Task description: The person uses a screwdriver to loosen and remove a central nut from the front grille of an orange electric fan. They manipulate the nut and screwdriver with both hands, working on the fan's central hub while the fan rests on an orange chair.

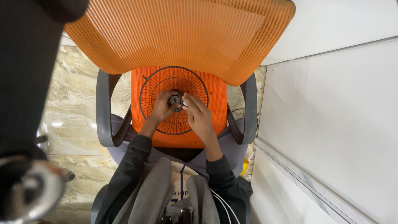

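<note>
Resting on the chair seat (215, 91), a fan grille (166, 83). Left hand (162, 107) and right hand (199, 117) both pinch closed on its hub (175, 100).

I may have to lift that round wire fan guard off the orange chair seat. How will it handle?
The fan guard is thin open wire, so probably light yet springy. Round and flat, it likely slides on the mesh seat. Both hands, left hand and right hand, meet at its hub.

An office is suggested: an orange mesh desk chair (182, 33) with grey armrests (103, 108) is seen beyond the hands, white partition panels (331, 116) alongside, marble-look flooring (70, 108) beneath.
</note>
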